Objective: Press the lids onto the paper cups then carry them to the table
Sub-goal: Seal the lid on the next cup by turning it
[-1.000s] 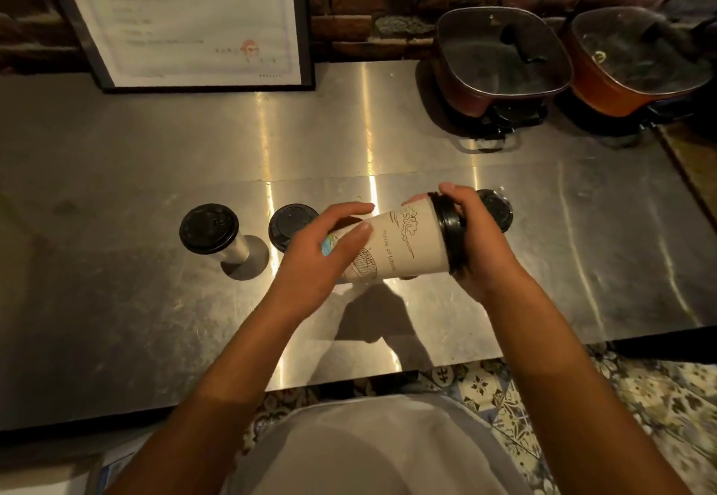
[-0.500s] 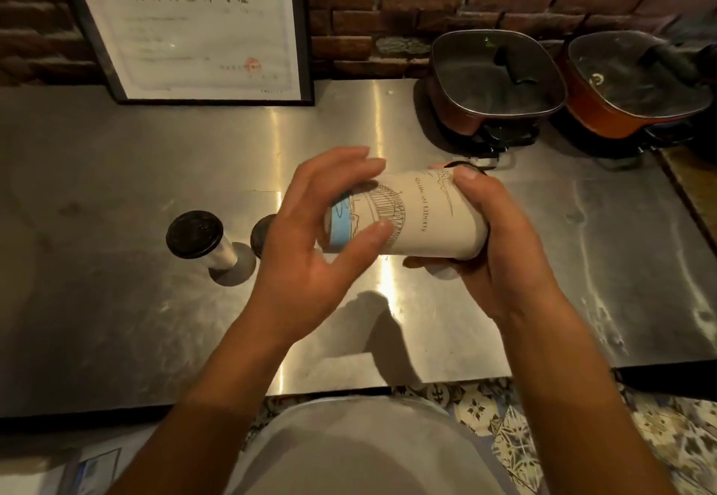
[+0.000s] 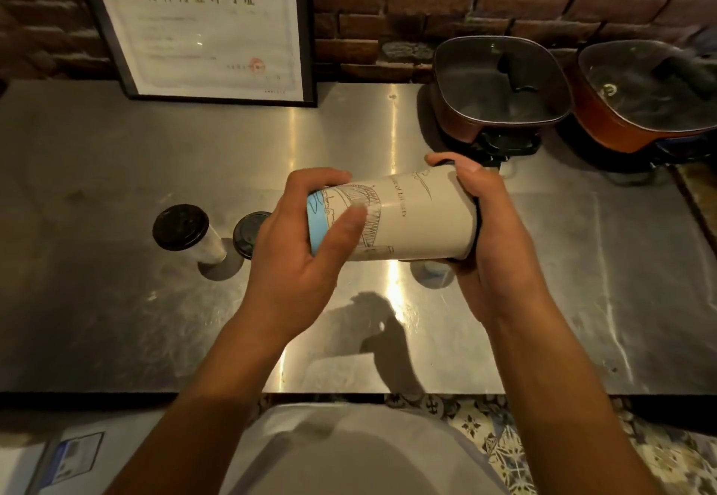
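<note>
I hold a white paper cup (image 3: 407,219) with line drawings and a blue band on its side above the steel counter (image 3: 582,281). My left hand (image 3: 298,246) grips its base end, fingers curled round it. My right hand (image 3: 489,238) wraps the rim end, where the black lid is hidden under the palm. A second cup with a black lid (image 3: 180,227) stands upright at the left. Beside it a third black-lidded cup (image 3: 248,234) is partly hidden behind my left hand.
Two square electric pots with glass lids, one (image 3: 500,87) behind my right hand and one (image 3: 644,99) at the far right, stand at the back. A framed certificate (image 3: 201,25) leans on the brick wall. The counter's front edge runs just above my body.
Both hands lifted the sideways cup higher and nearer to me. My right hand slid over the lid end and now covers it; the lid no longer shows.
</note>
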A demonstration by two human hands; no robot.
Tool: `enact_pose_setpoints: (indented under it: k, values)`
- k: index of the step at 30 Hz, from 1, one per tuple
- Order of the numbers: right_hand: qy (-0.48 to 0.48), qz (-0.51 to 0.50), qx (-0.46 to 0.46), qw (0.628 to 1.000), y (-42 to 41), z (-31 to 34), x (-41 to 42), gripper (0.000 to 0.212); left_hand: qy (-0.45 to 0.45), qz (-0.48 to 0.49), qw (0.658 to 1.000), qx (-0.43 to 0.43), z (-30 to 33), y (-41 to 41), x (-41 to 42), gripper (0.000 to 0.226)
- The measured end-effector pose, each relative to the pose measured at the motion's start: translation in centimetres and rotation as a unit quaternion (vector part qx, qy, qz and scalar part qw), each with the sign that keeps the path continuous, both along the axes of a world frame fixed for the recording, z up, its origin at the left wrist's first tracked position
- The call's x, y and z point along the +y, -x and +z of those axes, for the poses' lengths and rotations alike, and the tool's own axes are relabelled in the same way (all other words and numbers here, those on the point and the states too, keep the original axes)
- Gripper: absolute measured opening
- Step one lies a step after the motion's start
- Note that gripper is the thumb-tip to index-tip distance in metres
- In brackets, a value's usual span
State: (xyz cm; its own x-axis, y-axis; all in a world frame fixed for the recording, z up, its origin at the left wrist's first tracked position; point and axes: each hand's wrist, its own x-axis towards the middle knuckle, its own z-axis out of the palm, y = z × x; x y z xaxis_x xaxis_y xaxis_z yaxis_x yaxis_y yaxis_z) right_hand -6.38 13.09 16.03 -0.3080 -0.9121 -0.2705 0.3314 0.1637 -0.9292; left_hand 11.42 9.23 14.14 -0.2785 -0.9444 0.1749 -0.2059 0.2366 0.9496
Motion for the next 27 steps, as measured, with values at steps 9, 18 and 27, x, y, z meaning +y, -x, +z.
enact_pose_setpoints:
  k: [9,18,27]
  values:
    - [0.202,0.013,0.249,0.947,-0.8,-2.1,-0.3,0.043,-0.221,-0.055,0.972,0.055,1.3,-1.5,-2.7,0.050]
    - [-0.042,-0.050,-0.094,0.993,-0.6,-1.7,-2.2,0.049,0.004,-0.130,0.991,0.002,0.2,-3.5,-3.6,0.054]
    - [0.200,-0.002,0.199,0.959,-0.7,-3.2,-2.1,0.048,-0.190,-0.011,0.980,0.056,-1.1,-2.3,-2.9,0.051]
